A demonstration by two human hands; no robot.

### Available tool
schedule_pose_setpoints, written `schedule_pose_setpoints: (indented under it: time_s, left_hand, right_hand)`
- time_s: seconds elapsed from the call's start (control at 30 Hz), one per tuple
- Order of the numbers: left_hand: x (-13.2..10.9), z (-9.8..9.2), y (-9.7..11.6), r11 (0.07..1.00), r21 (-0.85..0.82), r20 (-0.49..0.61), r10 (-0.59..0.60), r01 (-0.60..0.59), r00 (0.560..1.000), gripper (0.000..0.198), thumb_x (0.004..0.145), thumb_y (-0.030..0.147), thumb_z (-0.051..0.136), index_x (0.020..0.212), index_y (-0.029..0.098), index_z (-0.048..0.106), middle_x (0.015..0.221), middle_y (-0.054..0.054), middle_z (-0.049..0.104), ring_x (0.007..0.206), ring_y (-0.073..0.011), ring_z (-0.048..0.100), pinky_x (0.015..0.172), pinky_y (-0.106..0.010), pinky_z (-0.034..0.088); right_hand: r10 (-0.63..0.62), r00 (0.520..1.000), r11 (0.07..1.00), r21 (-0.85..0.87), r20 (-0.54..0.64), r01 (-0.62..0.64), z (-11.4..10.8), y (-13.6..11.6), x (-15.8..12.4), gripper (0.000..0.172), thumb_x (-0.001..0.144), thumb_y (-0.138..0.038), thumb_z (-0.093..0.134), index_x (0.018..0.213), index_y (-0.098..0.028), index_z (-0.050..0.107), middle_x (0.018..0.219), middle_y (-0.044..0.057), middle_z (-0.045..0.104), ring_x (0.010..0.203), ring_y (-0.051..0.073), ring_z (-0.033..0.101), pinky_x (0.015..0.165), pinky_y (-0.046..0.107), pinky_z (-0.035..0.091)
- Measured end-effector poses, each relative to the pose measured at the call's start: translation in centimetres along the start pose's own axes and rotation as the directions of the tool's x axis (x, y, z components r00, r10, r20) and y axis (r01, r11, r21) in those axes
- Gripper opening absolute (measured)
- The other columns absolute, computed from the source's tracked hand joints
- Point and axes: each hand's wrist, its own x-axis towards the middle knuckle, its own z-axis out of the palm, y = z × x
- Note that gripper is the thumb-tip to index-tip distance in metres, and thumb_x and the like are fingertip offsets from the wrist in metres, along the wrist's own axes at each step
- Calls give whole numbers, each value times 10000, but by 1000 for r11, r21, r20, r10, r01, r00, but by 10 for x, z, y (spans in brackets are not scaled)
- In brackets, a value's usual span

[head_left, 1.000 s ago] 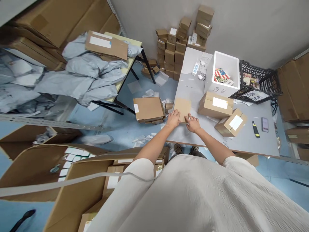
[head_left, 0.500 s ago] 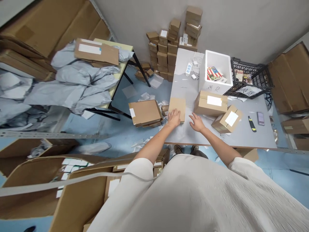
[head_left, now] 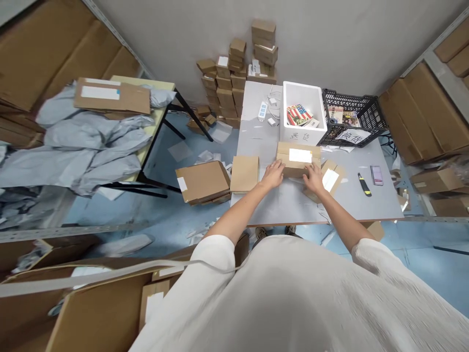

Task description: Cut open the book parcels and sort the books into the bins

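My left hand (head_left: 273,174) and my right hand (head_left: 314,177) rest against the near side of a brown cardboard box with a white label (head_left: 298,157) on the grey table (head_left: 286,205). Both hands touch the box at its two near corners, fingers curved on it. A flat brown carton (head_left: 244,173) lies at the table's left edge, apart from my left hand. A second labelled box (head_left: 331,177) sits just right of my right hand, partly hidden by it.
A white foam bin (head_left: 303,110) and a black crate (head_left: 351,117) stand at the table's back. A knife (head_left: 364,185) and a phone (head_left: 376,174) lie at the right. Stacked small boxes (head_left: 234,78) line the wall. A carton (head_left: 202,182) lies on the floor; grey mailers (head_left: 91,142) cover a side table.
Both hands left the flat carton at the table's left edge and moved right to the labelled box, now touching its near side. The view shifted right as well.
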Motion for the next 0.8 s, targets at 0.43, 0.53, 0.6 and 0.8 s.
schedule_pose_setpoints:
  time_s: [0.43, 0.53, 0.6, 0.8]
  left_hand:
    - [9, 13, 14, 979, 88, 23, -186, 183, 982, 849, 986, 263, 609, 1800, 196, 377, 1878, -176, 387, 1743, -403, 326, 1415, -610, 281]
    - [1, 14, 13, 974, 85, 6, -214, 212, 977, 868, 977, 262, 623, 1801, 176, 363, 1886, -189, 363, 1757, -404, 300, 1427, -584, 268]
    - [-8, 17, 14, 976, 79, -18, -204, 204, 979, 861, 978, 279, 638, 1791, 176, 373, 1852, -209, 401, 1739, -412, 332, 1416, -562, 297]
    - [-41, 30, 19, 971, 95, -65, -215, 220, 974, 843, 1037, 389, 625, 1789, 155, 323, 1735, -256, 467, 1674, -422, 417, 1347, -529, 395]
  right_hand:
    - [-179, 965, 981, -44, 189, 190, -4, 21, 10, 751, 1031, -481, 652, 1711, -183, 542, 1841, 214, 416, 1607, 506, 381, 1254, 657, 409]
    - [-227, 955, 970, -43, 193, 239, -6, 12, 1, 754, 1049, -467, 620, 1731, -166, 504, 1842, 231, 402, 1588, 515, 379, 1256, 669, 381]
    - [-247, 950, 964, -47, 190, 260, -7, 9, -7, 738, 1057, -455, 590, 1730, -167, 500, 1834, 233, 408, 1570, 522, 379, 1247, 680, 371]
    - [-297, 932, 952, -16, 210, 307, -12, 4, -32, 645, 1070, -434, 544, 1668, -194, 582, 1623, 239, 609, 1447, 486, 484, 1213, 654, 389]
